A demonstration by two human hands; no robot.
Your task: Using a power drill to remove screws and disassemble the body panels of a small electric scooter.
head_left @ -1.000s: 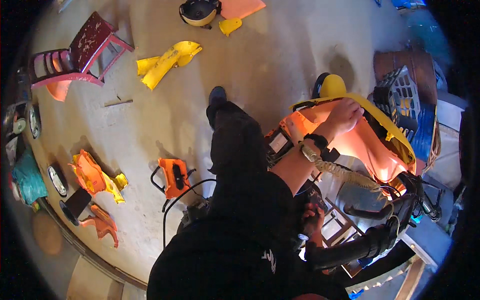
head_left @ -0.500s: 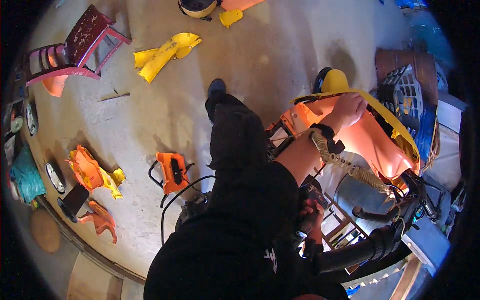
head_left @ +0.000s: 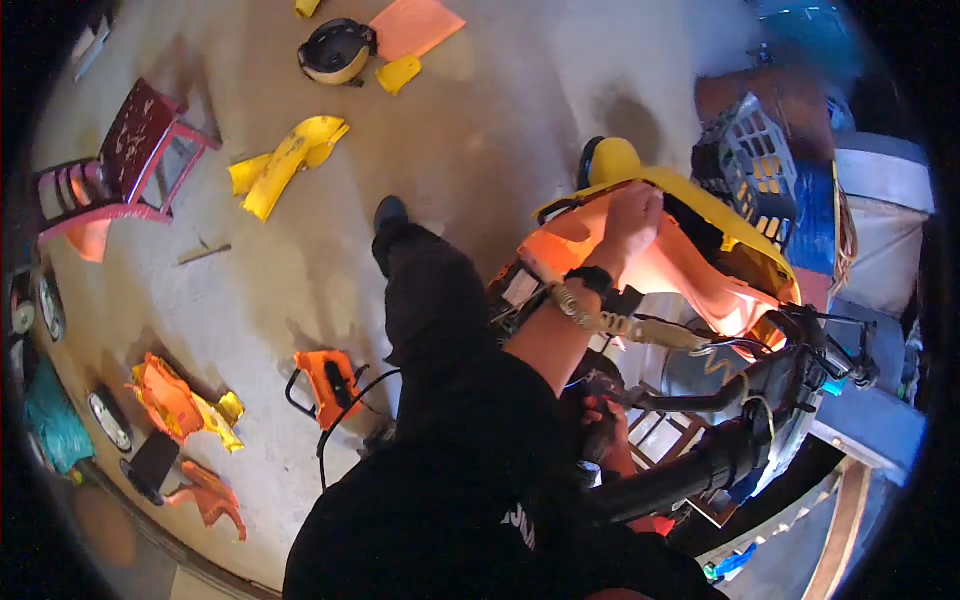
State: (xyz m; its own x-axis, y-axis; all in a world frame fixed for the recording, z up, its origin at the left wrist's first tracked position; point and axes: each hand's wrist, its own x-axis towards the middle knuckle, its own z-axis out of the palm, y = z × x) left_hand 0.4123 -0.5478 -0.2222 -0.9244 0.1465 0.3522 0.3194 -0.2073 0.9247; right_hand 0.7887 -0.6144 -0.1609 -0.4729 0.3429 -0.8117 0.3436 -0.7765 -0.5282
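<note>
Steadying orange panel point(head_left: 690, 275) on bike, right hand point(head_left: 632, 215) clenched on top edge; left hand point(head_left: 605, 425) low by frame, grip unclear.

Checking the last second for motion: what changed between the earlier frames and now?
Little changed. The left hand stayed pressed on the orange panel of the scooter, sliding slightly up it. The camera view drifted a bit, so the floor parts sit slightly differently in frame. The right hand stayed low by the frame. The yellow cover, pink chair and orange charger did not move.

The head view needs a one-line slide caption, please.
Hand grips a scooter's yellow-orange panel; loose panels litter the floor.
</note>
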